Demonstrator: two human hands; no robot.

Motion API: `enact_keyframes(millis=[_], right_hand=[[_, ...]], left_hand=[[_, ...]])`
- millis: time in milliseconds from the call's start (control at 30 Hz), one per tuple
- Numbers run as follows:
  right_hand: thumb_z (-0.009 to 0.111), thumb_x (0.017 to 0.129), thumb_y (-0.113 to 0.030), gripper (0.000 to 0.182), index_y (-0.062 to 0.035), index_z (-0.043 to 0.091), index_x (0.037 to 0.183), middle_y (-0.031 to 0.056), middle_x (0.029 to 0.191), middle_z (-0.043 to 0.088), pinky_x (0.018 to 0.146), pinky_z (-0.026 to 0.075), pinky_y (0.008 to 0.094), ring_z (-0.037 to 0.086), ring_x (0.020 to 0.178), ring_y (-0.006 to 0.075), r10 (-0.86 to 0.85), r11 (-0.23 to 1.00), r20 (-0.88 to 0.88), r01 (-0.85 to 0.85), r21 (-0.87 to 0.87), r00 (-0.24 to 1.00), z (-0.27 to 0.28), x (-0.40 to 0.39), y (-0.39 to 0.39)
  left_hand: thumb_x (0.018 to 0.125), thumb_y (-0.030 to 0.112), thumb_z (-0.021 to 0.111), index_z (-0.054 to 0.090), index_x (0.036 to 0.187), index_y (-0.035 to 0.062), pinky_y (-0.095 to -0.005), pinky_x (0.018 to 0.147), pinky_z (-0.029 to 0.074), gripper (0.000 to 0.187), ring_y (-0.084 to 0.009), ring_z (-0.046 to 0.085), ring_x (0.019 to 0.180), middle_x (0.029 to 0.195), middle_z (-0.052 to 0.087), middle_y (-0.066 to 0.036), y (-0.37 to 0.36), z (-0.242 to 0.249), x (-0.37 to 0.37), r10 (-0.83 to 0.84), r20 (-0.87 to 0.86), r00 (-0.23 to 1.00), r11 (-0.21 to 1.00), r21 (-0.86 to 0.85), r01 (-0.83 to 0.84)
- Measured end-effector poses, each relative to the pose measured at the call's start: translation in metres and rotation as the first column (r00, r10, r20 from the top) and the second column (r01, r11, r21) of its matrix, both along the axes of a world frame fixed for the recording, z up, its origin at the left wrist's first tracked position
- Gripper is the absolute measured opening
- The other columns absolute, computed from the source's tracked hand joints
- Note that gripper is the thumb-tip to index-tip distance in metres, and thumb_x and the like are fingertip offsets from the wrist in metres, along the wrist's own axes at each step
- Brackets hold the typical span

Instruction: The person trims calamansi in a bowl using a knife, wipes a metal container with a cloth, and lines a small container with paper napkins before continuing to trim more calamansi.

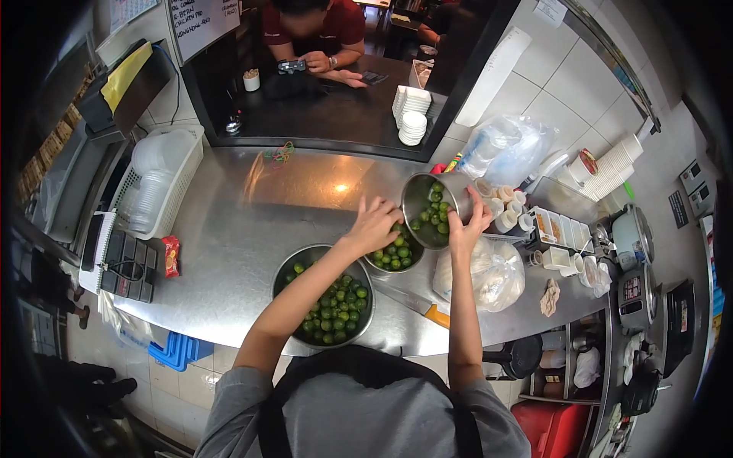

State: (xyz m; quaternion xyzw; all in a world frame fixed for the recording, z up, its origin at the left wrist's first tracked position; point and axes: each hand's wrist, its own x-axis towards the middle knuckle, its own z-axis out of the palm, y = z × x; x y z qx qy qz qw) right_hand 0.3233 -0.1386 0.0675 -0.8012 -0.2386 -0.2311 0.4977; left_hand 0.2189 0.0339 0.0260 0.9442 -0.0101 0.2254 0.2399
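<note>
Now the right hand point(469, 223) is closed around the side of a metal pot point(429, 204) and holds it tilted, with the open mouth turned toward the person. Inside the pot there are small green limes point(434, 214). The left hand point(374, 223) is just beside the pot, with the fingers spread and bent down over a small metal bowl point(395, 258); I cannot tell whether it has a lime between the fingers. The small bowl sits directly under the tilted pot and it also contains limes, in a low heap.

Next to the small bowl, closer to the person, stands a big metal bowl point(324, 294), touching it or almost touching. It is filled with many more green limes. To the right of the two bowls lies a knife point(416, 304) with an orange handle, and beyond it a clear plastic bag point(489, 275) with something pale inside.

All of this is on a steel counter point(237, 229). At its left end there is a white basket point(156, 183) holding clear plastic lids or cups. Behind the counter another person in a red shirt point(313, 27) leans on a dark table with a phone.
</note>
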Motion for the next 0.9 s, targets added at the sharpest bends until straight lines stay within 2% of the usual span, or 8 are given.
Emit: enact_keyframes(millis=[33, 133, 167, 300, 433, 633, 767, 900], right_hand=[[0.067, 0.065, -0.014, 0.059, -0.0148, 0.051, 0.121, 0.0121, 0.12, 0.048, 0.102, 0.02, 0.0426, 0.029, 0.116, 0.0321, 0.002, 1.0, -0.014, -0.002, 0.023, 1.0, -0.001, 0.003, 0.0], [0.066, 0.066, -0.015, 0.059, -0.015, 0.051, 0.122, 0.0124, 0.121, 0.048, 0.102, 0.021, 0.0407, 0.029, 0.116, 0.0301, 0.019, 0.998, -0.062, -0.016, 0.054, 0.998, 0.002, 0.009, -0.001], [0.066, 0.066, -0.015, 0.059, -0.0149, 0.051, 0.123, 0.0123, 0.121, 0.048, 0.102, 0.022, 0.04, 0.03, 0.116, 0.0296, 0.043, 0.995, -0.093, -0.034, 0.096, 0.995, -0.001, 0.011, -0.002], [0.065, 0.068, -0.018, 0.058, -0.0146, 0.05, 0.124, 0.0138, 0.121, 0.045, 0.101, 0.025, 0.0383, 0.032, 0.116, 0.0279, 0.222, 0.952, -0.265, -0.151, 0.265, 0.938, 0.006, 0.005, -0.005], [0.059, 0.07, -0.011, 0.055, -0.008, 0.05, 0.124, 0.0092, 0.118, 0.043, 0.093, 0.033, 0.0304, 0.046, 0.104, 0.0199, 0.349, 0.887, -0.261, -0.227, 0.402, 0.9, 0.014, -0.004, -0.003], [0.064, 0.069, -0.015, 0.056, -0.0128, 0.051, 0.124, 0.0124, 0.119, 0.044, 0.098, 0.03, 0.0362, 0.039, 0.112, 0.0253, 0.12, 0.99, -0.136, -0.108, 0.095, 0.983, 0.015, -0.017, 0.005], [0.067, 0.066, -0.017, 0.059, -0.0158, 0.051, 0.123, 0.0149, 0.119, 0.042, 0.1, 0.028, 0.0397, 0.034, 0.116, 0.0299, 0.107, 0.992, -0.061, -0.102, 0.076, 0.992, 0.008, -0.015, 0.009], [0.07, 0.063, -0.017, 0.063, -0.017, 0.05, 0.123, 0.017, 0.119, 0.038, 0.1, 0.027, 0.0428, 0.03, 0.117, 0.034, 0.098, 0.994, -0.018, -0.097, 0.047, 0.995, 0.01, -0.013, 0.013]], left_hand=[[0.073, 0.014, 0.066, 0.059, 0.089, 0.011, -0.053, 0.098, 0.031, 0.018, -0.0269, 0.046, 0.107, 0.098, 0.053, -0.004, 0.002, 0.0, -0.003, 0.021, 0.058, 0.998, 0.999, 0.034, -0.023], [0.074, 0.008, 0.063, 0.057, 0.09, 0.0088, -0.0426, 0.085, 0.043, 0.017, -0.0275, 0.048, 0.103, 0.101, 0.051, -0.006, -0.004, 0.018, 0.017, 0.01, 0.142, 0.99, 0.994, -0.111, 0.005], [0.074, 0.003, 0.06, 0.056, 0.09, 0.0061, -0.0361, 0.075, 0.048, 0.017, -0.0271, 0.05, 0.099, 0.1, 0.051, -0.009, -0.011, 0.027, 0.025, -0.034, 0.279, 0.96, 0.997, -0.062, 0.053], [0.074, 0.01, 0.062, 0.057, 0.093, 0.0046, -0.0415, 0.082, 0.046, 0.021, -0.0305, 0.049, 0.103, 0.104, 0.052, -0.01, -0.03, 0.042, 0.06, -0.121, 0.161, 0.979, 0.99, 0.094, 0.107], [0.077, 0.025, 0.061, 0.057, 0.102, 0.0052, -0.0465, 0.088, 0.042, 0.032, -0.0354, 0.045, 0.108, 0.112, 0.051, -0.012, -0.034, 0.032, 0.081, -0.109, -0.018, 0.994, 0.952, 0.286, 0.109], [0.079, 0.034, 0.058, 0.058, 0.113, 0.0121, -0.0453, 0.092, 0.038, 0.04, -0.0365, 0.041, 0.115, 0.117, 0.051, -0.015, -0.034, 0.026, 0.083, -0.034, -0.101, 0.994, 0.939, 0.339, 0.067], [0.078, 0.033, 0.06, 0.056, 0.115, 0.0126, -0.0451, 0.091, 0.038, 0.042, -0.035, 0.044, 0.113, 0.119, 0.05, -0.016, -0.033, 0.028, 0.082, -0.044, -0.225, 0.973, 0.936, 0.332, 0.12], [0.075, 0.027, 0.06, 0.06, 0.106, 0.0076, -0.0461, 0.09, 0.04, 0.036, -0.035, 0.046, 0.109, 0.113, 0.053, -0.014, -0.025, 0.015, 0.081, -0.115, -0.167, 0.979, 0.966, 0.21, 0.149]])
